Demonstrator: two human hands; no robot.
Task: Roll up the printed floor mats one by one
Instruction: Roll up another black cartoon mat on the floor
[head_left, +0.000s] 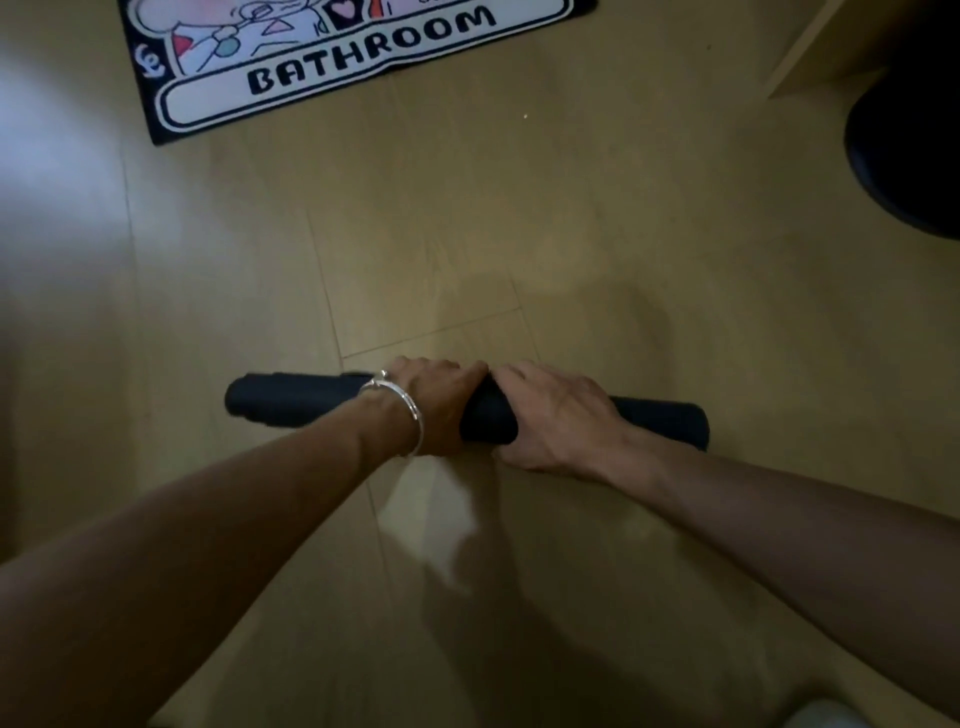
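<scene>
Black rolled mat (291, 402): we see it wound into a tight tube, lying on the wooden floor (571, 218) just below centre, its ends pointing to 9 and 3 o'clock.
Left hand (434, 402): it grips the tube near its middle, fingers curled over the far side. A silver bracelet (413, 415) circles the wrist.
Right hand (553, 415): it is wrapped round the tube at 3 o'clock of the left hand, the two nearly touching.
Printed mat (363, 57): it lies flat on the floor at 11 o'clock, well apart from the tube, lettered BATHROOM.
Dark round object (904, 156): it sits at 2 o'clock, and we cannot tell what it is.
</scene>
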